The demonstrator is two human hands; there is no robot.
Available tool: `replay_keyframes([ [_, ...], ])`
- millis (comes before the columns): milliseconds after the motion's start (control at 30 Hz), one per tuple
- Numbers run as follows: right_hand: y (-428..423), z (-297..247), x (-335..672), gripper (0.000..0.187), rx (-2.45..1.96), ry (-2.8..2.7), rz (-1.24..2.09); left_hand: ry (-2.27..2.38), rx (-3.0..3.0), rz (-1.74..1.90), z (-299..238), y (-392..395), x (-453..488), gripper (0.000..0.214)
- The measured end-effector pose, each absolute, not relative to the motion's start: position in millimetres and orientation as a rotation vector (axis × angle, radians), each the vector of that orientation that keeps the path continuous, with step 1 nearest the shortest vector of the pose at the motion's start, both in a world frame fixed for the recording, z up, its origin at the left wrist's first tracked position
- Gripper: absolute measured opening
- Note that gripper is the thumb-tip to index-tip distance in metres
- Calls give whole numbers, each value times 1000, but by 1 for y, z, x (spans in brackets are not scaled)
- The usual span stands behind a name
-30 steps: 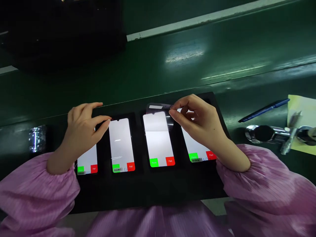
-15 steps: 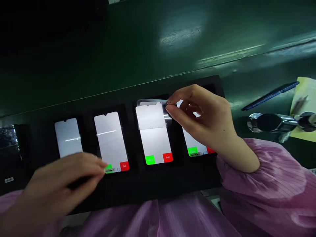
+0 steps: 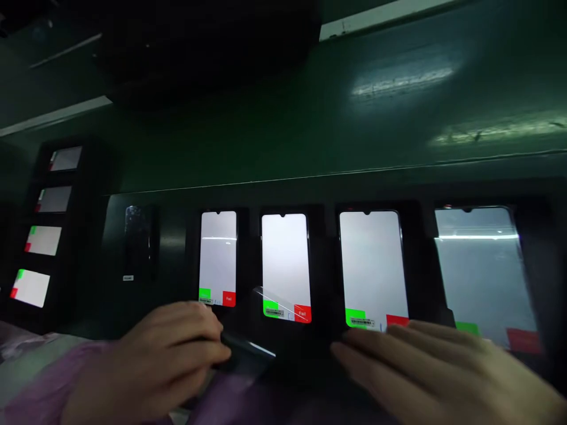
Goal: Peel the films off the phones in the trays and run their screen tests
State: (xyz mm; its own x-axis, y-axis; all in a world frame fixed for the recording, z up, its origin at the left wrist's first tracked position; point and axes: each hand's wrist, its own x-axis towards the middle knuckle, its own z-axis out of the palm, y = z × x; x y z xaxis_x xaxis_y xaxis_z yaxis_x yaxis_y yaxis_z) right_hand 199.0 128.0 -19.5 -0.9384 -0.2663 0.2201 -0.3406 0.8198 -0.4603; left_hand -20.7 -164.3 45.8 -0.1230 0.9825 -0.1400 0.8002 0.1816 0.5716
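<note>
My left hand point(image 3: 163, 354) is closed, its fingertips pinching a clear film point(image 3: 248, 348). The film slants up to the right, and its thin upper edge crosses the bottom of a lit phone point(image 3: 284, 254). Just above my left knuckles lies another lit phone point(image 3: 218, 254), showing green and red boxes. My right hand point(image 3: 443, 372) is slightly blurred, its fingers stretched out flat and nothing visible in them. It hovers by the lower ends of a third phone point(image 3: 372, 260) and the rightmost phone point(image 3: 478, 277), covering part of their red and green boxes.
The phones lie in a black tray point(image 3: 325, 271) on a green bench point(image 3: 283, 136). A dark-screened phone point(image 3: 138, 242) with a small label lies further left. Beyond it another black tray point(image 3: 66, 242) holds several lit phones.
The view has swung left, bringing the far-left tray in. My right hand has let go of the clear film and lowered toward the phones' bottom ends. The film is now in my left hand.
</note>
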Motion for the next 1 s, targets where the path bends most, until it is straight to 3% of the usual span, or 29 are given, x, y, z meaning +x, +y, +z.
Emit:
replay_keyframes([
  [100, 100, -17, 181, 41, 682, -2797, 564, 2087, 1690, 486, 45, -164, -52, 32],
  [233, 86, -15, 165, 25, 707, -2855, 335, 2069, 1782, 590, 29, -145, -81, 26],
  [467, 89, -12, 143, 24, 685, -2826, 389, 2245, 1736, 760, -4, -141, -112, 26],
  [633, 109, -21, 94, 25, 481, -2818, 842, 2736, 1506, 377, -19, -156, -127, 26],
  [800, 138, -15, 56, 9, -299, -2458, 1572, 2725, 1407, 499, -28, -155, -127, 27],
  [1000, 146, -7, 59, 19, -520, -2184, 1625, 2743, 1446, 454, -27, -154, -127, 26],
])
